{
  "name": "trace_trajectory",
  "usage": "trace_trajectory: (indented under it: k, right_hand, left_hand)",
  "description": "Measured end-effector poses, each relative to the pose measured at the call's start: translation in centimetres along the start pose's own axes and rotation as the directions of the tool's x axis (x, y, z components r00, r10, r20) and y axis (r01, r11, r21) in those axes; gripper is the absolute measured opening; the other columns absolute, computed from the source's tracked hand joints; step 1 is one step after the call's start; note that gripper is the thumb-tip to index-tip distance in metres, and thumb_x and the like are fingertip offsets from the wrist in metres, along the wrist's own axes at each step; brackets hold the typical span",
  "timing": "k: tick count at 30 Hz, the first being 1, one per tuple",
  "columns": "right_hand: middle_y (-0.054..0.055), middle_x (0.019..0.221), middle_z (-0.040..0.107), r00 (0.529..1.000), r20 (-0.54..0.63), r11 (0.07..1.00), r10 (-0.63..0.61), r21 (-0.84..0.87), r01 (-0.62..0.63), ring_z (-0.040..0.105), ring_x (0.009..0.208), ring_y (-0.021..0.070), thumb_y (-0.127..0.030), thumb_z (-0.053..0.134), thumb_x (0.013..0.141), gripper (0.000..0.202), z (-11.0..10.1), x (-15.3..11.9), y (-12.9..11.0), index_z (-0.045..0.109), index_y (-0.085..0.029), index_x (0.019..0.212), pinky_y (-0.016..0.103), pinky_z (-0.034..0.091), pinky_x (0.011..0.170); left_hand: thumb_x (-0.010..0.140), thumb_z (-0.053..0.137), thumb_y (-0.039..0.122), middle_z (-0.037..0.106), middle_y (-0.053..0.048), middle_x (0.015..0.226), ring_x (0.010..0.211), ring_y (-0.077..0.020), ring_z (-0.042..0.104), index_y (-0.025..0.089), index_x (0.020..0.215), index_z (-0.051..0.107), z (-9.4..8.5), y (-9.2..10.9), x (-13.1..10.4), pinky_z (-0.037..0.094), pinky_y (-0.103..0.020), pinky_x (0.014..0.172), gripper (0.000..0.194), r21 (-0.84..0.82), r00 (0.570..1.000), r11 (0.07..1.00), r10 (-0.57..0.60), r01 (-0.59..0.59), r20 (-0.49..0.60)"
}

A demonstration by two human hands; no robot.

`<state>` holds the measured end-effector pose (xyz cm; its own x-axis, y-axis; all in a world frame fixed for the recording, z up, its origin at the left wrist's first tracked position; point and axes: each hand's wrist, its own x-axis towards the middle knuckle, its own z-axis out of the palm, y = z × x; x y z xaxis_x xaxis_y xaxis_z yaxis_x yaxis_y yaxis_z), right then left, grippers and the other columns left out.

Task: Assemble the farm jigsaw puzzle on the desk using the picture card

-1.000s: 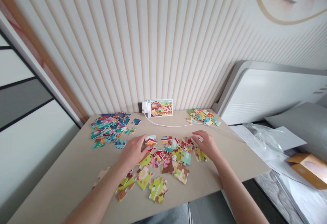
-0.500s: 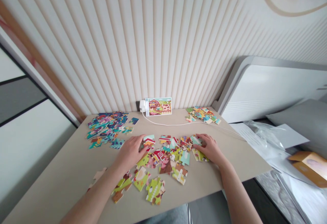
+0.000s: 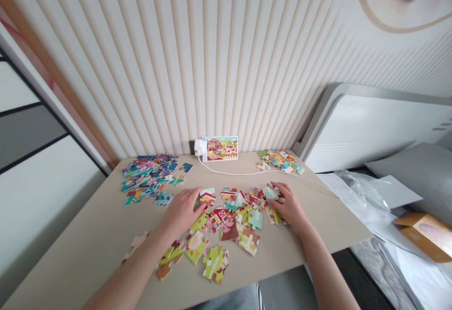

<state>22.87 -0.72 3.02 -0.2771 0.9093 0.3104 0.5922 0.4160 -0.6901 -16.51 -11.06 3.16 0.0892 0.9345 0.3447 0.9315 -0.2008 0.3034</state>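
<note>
Near the front edge of the beige table [image 3: 268,248], a few green, white and brown cardboard puzzle pieces [image 3: 215,263] lie loose. More, green and brown, lie beside the left forearm [image 3: 137,258], and pale pink pieces [image 3: 138,240] lie on its other side, toward the table's left edge.

Beyond them, across the middle, a spread of red, pink and green farm puzzle pieces [image 3: 229,220] lies between the two hands, partly overlapping. The left hand [image 3: 181,209] is at its left end, thumb and forefinger set apart and curved around the left side of a red, white and pale blue puzzle piece [image 3: 207,195]; whether they grip it, I cannot tell. The right hand [image 3: 287,206], nearer the right edge, pinches a pale blue puzzle piece with red details [image 3: 270,192] between thumb and fingertips.

Toward the far left corner lies a heap of dark blue, teal and purple puzzle pieces [image 3: 151,175]; by the far right corner, a smaller yellow, green and blue heap [image 3: 280,160]. A white cable [image 3: 236,174] runs from a white plug [image 3: 198,148] toward the right edge. A rectangular farm picture card [image 3: 221,148] leans upright against the ribbed cream wall [image 3: 219,55] at the far edge.
</note>
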Motion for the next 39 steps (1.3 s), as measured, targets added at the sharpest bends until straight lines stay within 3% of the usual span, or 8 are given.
trace_trajectory:
  k: [3,7,13,19,28,31,35,39]
  right_hand:
    - [0.009,0.137,0.059,0.996,-0.087,0.997,-0.027,0.067,0.033,0.061,0.114,0.0265,-0.040,0.071,0.085,0.051,0.0,0.2,-0.5,0.064,-0.027,0.133,0.040,0.052,0.096]
    - [0.011,0.136,0.062,0.980,-0.195,0.971,0.043,0.239,0.005,0.065,0.097,0.0228,-0.041,0.071,0.085,0.054,0.1,0.3,-0.6,0.062,-0.025,0.135,0.040,0.054,0.090]
    - [0.010,0.131,0.066,0.974,-0.183,0.875,0.132,0.483,-0.028,0.066,0.104,0.0232,-0.044,0.073,0.086,0.063,0.1,0.3,-0.7,0.053,-0.027,0.143,0.038,0.055,0.090]
    - [0.005,0.098,0.072,0.970,-0.135,0.846,0.205,0.523,-0.106,0.066,0.084,0.0196,-0.051,0.077,0.082,0.080,0.5,0.2,-0.3,0.047,-0.021,0.150,0.032,0.056,0.076]
    - [-0.001,0.087,0.056,0.947,-0.211,0.869,0.241,0.482,-0.114,0.057,0.072,0.0142,-0.052,0.080,0.077,0.086,0.2,0.4,-1.1,0.046,-0.025,0.153,0.029,0.055,0.070]
    - [0.000,0.089,0.059,0.970,-0.111,0.822,0.216,0.556,-0.119,0.061,0.079,0.0171,-0.052,0.079,0.079,0.081,-0.3,0.0,-2.4,0.048,-0.026,0.150,0.031,0.056,0.072]
    - [-0.002,0.079,0.059,0.978,0.145,0.783,0.152,0.587,-0.208,0.060,0.068,0.0159,-0.054,0.072,0.086,0.069,-0.2,-0.8,-3.4,0.050,-0.026,0.145,0.028,0.051,0.060]
    - [-0.001,0.074,0.063,0.954,0.271,0.780,0.127,0.567,-0.265,0.058,0.061,0.0145,-0.059,0.068,0.089,0.046,0.6,-1.2,-3.6,0.058,-0.024,0.117,0.025,0.045,0.053]
  left_hand:
    - [0.095,0.060,0.035,0.071,-0.010,0.117,0.111,-0.0293,0.065,0.023,0.130,0.056,-0.1,0.2,0.0,0.050,-0.042,0.096,0.037,0.001,1.000,1.000,-0.004,0.004,0.011]
    - [0.094,0.061,0.033,0.071,-0.010,0.117,0.113,-0.0292,0.064,0.022,0.129,0.057,-0.3,0.5,0.0,0.049,-0.042,0.097,0.036,0.002,1.000,1.000,-0.011,0.011,0.021]
    - [0.094,0.061,0.031,0.071,-0.011,0.117,0.112,-0.0290,0.065,0.022,0.131,0.056,-0.3,0.4,-0.1,0.048,-0.041,0.096,0.039,0.004,1.000,1.000,-0.016,0.016,0.027]
    - [0.095,0.060,0.034,0.072,-0.011,0.115,0.110,-0.0287,0.065,0.023,0.131,0.056,-0.3,0.5,0.0,0.048,-0.040,0.095,0.038,-0.003,0.999,0.999,-0.034,0.034,0.031]
    - [0.094,0.061,0.031,0.072,-0.011,0.114,0.109,-0.0290,0.065,0.023,0.129,0.057,-0.6,0.9,0.0,0.048,-0.042,0.096,0.036,-0.002,0.999,1.000,-0.018,0.018,0.026]
    - [0.094,0.062,0.031,0.072,-0.011,0.113,0.109,-0.0290,0.065,0.023,0.128,0.057,-0.6,0.9,0.0,0.048,-0.041,0.095,0.035,-0.002,1.000,1.000,-0.019,0.019,0.019]
    - [0.093,0.063,0.030,0.072,-0.011,0.113,0.109,-0.0288,0.065,0.023,0.128,0.058,-0.6,0.9,0.0,0.048,-0.041,0.095,0.037,-0.008,1.000,1.000,-0.025,0.025,0.018]
    - [0.091,0.065,0.028,0.072,-0.011,0.114,0.109,-0.0289,0.065,0.023,0.128,0.058,-0.7,1.0,0.0,0.048,-0.041,0.096,0.038,-0.015,0.999,0.999,-0.029,0.029,0.021]
